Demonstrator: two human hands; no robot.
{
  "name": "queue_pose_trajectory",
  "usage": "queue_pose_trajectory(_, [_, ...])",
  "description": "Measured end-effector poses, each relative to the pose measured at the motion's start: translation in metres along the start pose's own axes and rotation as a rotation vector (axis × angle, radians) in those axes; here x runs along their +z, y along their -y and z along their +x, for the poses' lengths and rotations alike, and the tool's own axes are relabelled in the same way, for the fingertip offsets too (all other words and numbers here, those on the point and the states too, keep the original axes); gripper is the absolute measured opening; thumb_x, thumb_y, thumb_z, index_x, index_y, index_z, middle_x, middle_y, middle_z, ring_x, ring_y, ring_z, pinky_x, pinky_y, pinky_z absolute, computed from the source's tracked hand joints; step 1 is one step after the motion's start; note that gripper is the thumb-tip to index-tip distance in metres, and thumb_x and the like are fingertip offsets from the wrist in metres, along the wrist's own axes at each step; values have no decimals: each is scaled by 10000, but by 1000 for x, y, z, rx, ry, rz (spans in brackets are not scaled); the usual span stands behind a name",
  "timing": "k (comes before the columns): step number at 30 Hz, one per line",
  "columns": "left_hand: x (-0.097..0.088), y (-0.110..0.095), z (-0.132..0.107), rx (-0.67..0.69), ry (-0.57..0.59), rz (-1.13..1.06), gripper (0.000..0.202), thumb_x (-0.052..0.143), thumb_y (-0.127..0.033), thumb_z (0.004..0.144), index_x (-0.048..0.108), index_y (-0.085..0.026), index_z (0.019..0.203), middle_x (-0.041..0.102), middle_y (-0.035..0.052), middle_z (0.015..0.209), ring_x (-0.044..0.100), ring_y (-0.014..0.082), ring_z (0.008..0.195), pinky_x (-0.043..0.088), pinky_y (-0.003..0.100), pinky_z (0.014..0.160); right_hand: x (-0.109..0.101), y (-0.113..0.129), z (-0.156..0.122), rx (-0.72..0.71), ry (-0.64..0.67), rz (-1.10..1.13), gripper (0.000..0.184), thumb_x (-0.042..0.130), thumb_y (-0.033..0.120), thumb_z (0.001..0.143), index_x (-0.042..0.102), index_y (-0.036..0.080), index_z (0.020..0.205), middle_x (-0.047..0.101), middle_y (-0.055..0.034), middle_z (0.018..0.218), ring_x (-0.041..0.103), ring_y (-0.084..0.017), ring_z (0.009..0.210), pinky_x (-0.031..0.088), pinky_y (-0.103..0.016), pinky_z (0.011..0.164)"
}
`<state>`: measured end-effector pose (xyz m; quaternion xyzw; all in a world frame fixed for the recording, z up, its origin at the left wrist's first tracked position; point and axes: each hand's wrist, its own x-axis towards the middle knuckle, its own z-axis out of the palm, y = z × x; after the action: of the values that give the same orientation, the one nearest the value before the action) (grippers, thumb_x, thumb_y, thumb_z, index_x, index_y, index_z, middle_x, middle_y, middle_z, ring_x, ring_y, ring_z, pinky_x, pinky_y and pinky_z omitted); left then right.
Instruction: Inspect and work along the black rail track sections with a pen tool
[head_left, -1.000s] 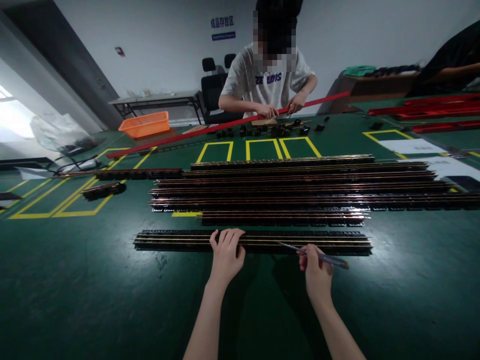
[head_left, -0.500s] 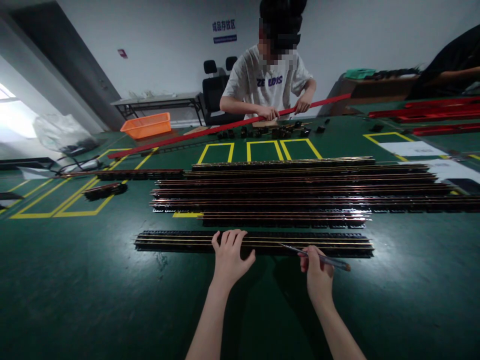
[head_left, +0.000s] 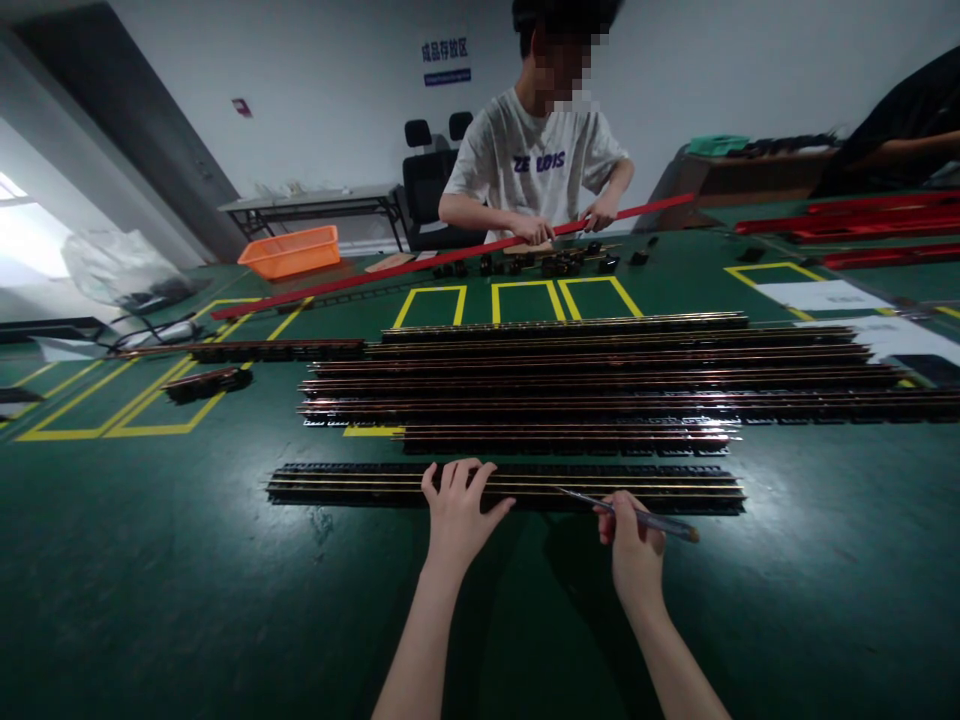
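Nearest me on the green table lies a long black strip [head_left: 337,492] with thin brass-coloured rods running along it. My left hand [head_left: 461,505] rests over its middle, fingers spread across the rods. In my right hand [head_left: 634,545] is a slim screwdriver-like tool [head_left: 664,523] with a translucent handle, gripped like a pen. Its thin metal tip points left and reaches the strip's rods to the right of my left hand. I cannot make out the shape of the tip.
Behind the strip lie several similar strips [head_left: 525,408] with copper-coloured rods. Across the table a person [head_left: 551,150] holds a long red bar [head_left: 420,263] above small black pieces [head_left: 555,264]. An orange basket [head_left: 292,252] stands at the far left, and red bars [head_left: 862,222] lie at right.
My hands and the tool hold almost the same place on the strip. The person opposite has turned their head, and the red bar has shifted slightly.
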<state>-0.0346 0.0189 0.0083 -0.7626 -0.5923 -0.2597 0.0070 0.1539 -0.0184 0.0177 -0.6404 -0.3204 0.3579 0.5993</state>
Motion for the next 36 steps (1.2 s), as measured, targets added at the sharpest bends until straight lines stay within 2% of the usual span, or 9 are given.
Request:
queue_pose_trajectory(7, [1, 4, -1, -15, -50, 18, 312, 666, -401, 720, 608, -242, 982, 627, 52, 1001, 537, 263, 1005, 226, 533, 983, 0, -7, 2, -8, 51, 8, 390, 546, 550, 753, 588, 179, 640, 504, 24, 498, 444, -96, 431, 340, -209, 406])
queue_pose_trajectory(15, [1, 7, -2, 5, -48, 18, 289, 637, -367, 745, 607, -245, 1005, 620, 51, 1006, 529, 258, 1002, 234, 526, 977, 0, -6, 1, -9, 52, 6, 347, 544, 493, 776, 579, 182, 624, 512, 18, 508, 453, -108, 448, 354, -219, 413])
queue_pose_trajectory(26, [-2, 2, -1, 5, -39, 47, 309, 600, -350, 730, 608, -220, 1010, 627, 61, 1017, 530, 263, 987, 291, 500, 945, 1, -3, -1, 13, 45, -11, 426, 547, 594, 735, 560, 187, 612, 505, 22, 507, 445, -108, 439, 346, -220, 408])
queue_pose_trajectory(30, [-1, 2, -2, 13, -51, 42, 305, 582, -327, 736, 601, -216, 1019, 632, 61, 1021, 538, 257, 984, 271, 506, 965, 1, -3, 0, 10, 49, 0, 452, 546, 629, 715, 554, 188, 617, 503, 27, 505, 441, -101, 432, 338, -217, 402])
queue_pose_trajectory(36, [1, 6, -1, -26, -89, 50, 283, 574, -264, 711, 608, -222, 989, 640, 57, 1002, 541, 256, 986, 244, 493, 981, 2, -4, 1, 1, 46, 1, 410, 547, 570, 750, 560, 180, 621, 503, 28, 499, 446, -98, 433, 343, -210, 402])
